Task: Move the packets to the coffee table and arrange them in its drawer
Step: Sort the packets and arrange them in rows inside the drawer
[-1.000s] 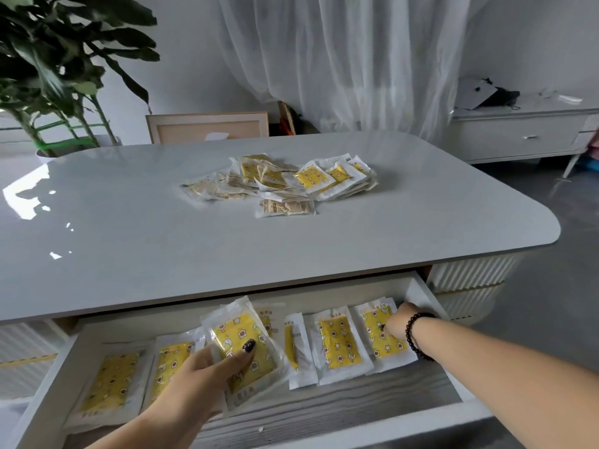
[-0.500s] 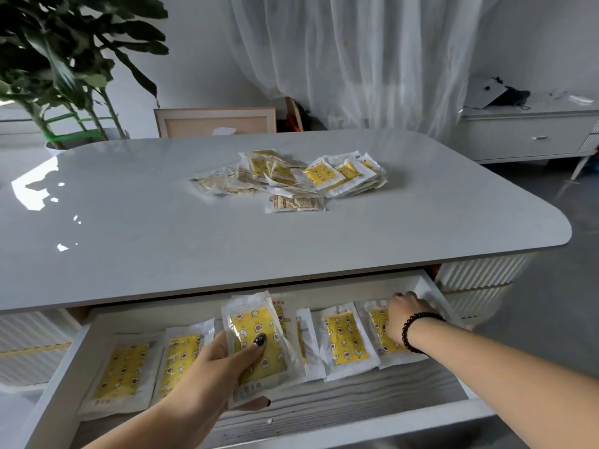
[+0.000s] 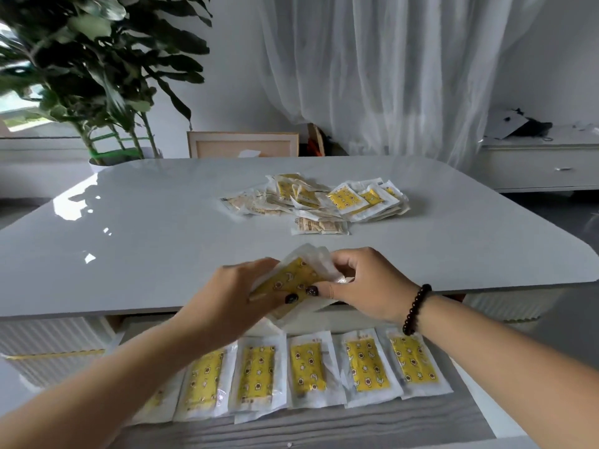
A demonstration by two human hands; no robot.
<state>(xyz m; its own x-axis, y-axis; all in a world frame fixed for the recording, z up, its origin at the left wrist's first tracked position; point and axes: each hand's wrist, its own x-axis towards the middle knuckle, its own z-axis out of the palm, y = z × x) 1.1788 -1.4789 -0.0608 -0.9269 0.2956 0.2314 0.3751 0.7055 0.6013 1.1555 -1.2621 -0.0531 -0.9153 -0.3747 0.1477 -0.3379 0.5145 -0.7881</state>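
Observation:
A yellow packet in clear wrap (image 3: 296, 277) is held up above the front edge of the coffee table (image 3: 155, 247). My left hand (image 3: 227, 303) grips its lower left end, and my right hand (image 3: 366, 286), with a bead bracelet on the wrist, pinches its upper right end. Below them the open drawer (image 3: 356, 426) holds a row of several yellow packets (image 3: 308, 367) lying side by side. A loose pile of packets (image 3: 324, 202) lies on the tabletop further back.
A potted plant (image 3: 97, 76) stands at the table's far left. A framed board (image 3: 243, 144) leans behind the table, and white curtains hang beyond. A low white cabinet (image 3: 538, 163) stands at the right.
Both hands have come up out of the drawer. My left hand lifted its packet to tabletop height, and my right hand left the rightmost packet and took hold of the lifted one.

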